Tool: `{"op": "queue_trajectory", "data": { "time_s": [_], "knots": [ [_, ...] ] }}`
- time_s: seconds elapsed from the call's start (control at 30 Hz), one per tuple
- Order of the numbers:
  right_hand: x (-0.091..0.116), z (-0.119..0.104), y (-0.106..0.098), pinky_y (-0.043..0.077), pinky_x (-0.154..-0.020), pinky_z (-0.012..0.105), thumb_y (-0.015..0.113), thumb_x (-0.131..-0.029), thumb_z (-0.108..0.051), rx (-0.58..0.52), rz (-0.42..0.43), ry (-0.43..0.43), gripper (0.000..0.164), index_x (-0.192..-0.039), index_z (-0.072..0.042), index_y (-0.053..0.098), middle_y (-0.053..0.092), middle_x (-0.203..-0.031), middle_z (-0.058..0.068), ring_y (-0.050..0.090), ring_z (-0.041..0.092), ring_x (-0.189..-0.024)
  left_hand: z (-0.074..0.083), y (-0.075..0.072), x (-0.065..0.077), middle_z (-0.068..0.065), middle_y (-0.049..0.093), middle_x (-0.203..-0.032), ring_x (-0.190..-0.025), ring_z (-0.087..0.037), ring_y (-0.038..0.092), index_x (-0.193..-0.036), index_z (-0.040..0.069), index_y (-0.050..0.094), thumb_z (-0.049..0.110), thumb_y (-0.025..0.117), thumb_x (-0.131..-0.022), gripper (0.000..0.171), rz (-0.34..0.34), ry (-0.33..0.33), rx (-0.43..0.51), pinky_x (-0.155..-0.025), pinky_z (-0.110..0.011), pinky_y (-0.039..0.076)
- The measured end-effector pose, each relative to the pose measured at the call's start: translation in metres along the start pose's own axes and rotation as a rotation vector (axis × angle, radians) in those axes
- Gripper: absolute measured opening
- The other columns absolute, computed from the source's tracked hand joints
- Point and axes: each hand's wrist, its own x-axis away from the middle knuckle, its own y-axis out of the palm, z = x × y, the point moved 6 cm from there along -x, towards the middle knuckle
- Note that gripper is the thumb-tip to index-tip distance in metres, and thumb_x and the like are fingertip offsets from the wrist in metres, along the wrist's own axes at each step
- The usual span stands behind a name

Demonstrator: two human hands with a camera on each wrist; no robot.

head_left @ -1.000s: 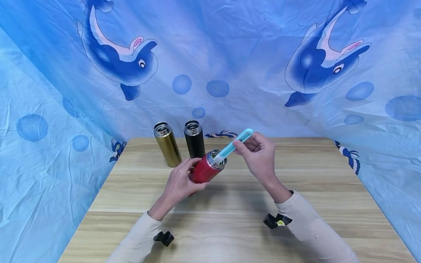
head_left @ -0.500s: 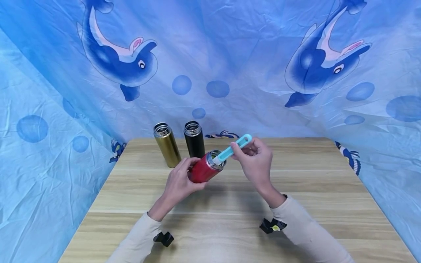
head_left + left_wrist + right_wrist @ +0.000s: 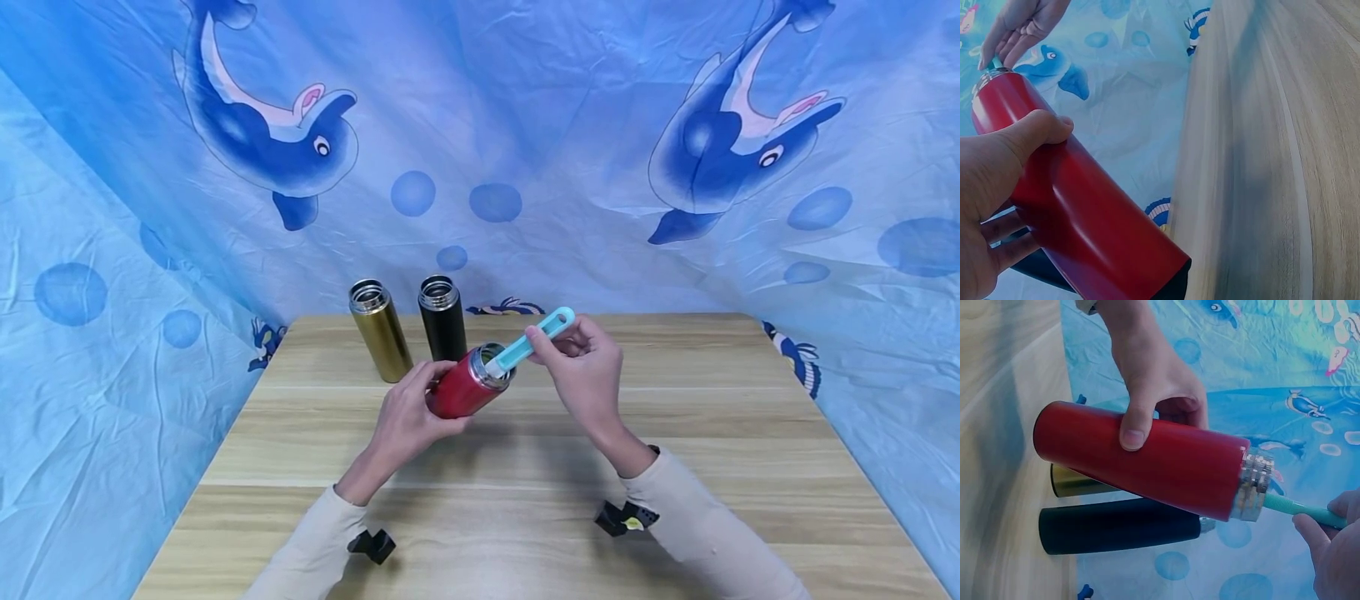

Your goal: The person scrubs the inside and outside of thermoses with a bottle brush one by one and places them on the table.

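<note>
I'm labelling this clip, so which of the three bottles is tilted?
The red bottle, gripped by the left hand, with the turquoise handle sticking out of its mouth; the gold bottle and black bottle stand upright on the table.

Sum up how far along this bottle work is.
Done: the red bottle is open, the turquoise tool partly inserted. In hand: left hand holds the bottle tilted, right hand pinches the tool. Remaining, probably: withdrawing it, standing the bottle up. Unclear: whether the open gold bottle and black bottle are finished.

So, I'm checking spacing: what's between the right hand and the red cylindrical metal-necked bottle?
The right wrist view shows a turquoise plastic handle running from the right hand to the bottle.
</note>
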Motion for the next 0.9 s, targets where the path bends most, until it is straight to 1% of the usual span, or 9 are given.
{"op": "queue_trajectory", "data": {
  "time_s": [0.17,0.3,0.57,0.73,0.77,0.9],
  "knots": [
    [-0.007,-0.01,-0.005,0.062,-0.064,0.036,0.079,-0.089,-0.007,-0.024,0.029,-0.041,0.017,-0.093,0.006,0.068,0.076,-0.086,0.017,0.075,0.018,-0.071,0.0,-0.001,0.0,-0.007,0.066,-0.12,-0.106,-0.025,0.066,-0.13,0.012,0.06,0.021,0.098,-0.066,0.075,-0.004,-0.01,0.011,-0.081,-0.043,0.062],
    [-0.011,-0.017,-0.007,0.062,-0.063,0.036,0.078,-0.089,-0.006,-0.02,0.024,-0.077,0.016,-0.092,0.005,0.067,0.076,-0.086,0.014,0.075,0.019,-0.071,0.0,-0.002,-0.001,-0.007,0.066,-0.121,-0.107,-0.026,0.065,-0.13,0.012,0.06,0.019,0.098,-0.066,0.075,-0.002,-0.011,0.01,-0.081,-0.044,0.062],
    [-0.017,-0.023,-0.013,0.062,-0.064,0.037,0.078,-0.089,-0.004,-0.012,0.031,-0.088,0.016,-0.091,0.006,0.066,0.075,-0.084,0.008,0.075,0.018,-0.071,-0.003,-0.003,0.0,-0.007,0.065,-0.119,-0.106,-0.025,0.065,-0.128,0.01,0.059,0.02,0.098,-0.066,0.074,-0.005,-0.014,-0.003,-0.08,-0.044,0.062],
    [-0.02,-0.028,-0.018,0.062,-0.063,0.035,0.078,-0.089,-0.003,-0.016,0.052,-0.102,0.016,-0.094,0.008,0.067,0.076,-0.085,0.009,0.075,0.017,-0.07,-0.004,-0.003,0.0,-0.008,0.065,-0.119,-0.107,-0.025,0.065,-0.128,0.009,0.059,0.022,0.098,-0.066,0.075,-0.006,-0.016,-0.009,-0.08,-0.045,0.062],
    [-0.02,-0.03,-0.018,0.062,-0.063,0.033,0.077,-0.089,-0.002,-0.018,0.056,-0.104,0.015,-0.095,0.008,0.068,0.076,-0.085,0.009,0.075,0.017,-0.07,-0.004,-0.003,0.0,-0.008,0.065,-0.119,-0.107,-0.025,0.065,-0.128,0.009,0.059,0.023,0.098,-0.066,0.075,-0.006,-0.018,-0.008,-0.08,-0.046,0.062],
    [-0.021,-0.033,-0.02,0.062,-0.063,0.033,0.076,-0.09,-0.001,-0.012,0.053,-0.121,0.014,-0.095,0.008,0.068,0.076,-0.085,0.006,0.075,0.016,-0.07,-0.004,-0.003,0.0,-0.008,0.065,-0.119,-0.107,-0.026,0.065,-0.128,0.01,0.058,0.023,0.098,-0.066,0.074,-0.009,-0.021,-0.012,-0.081,-0.047,0.062]
  ]
}}
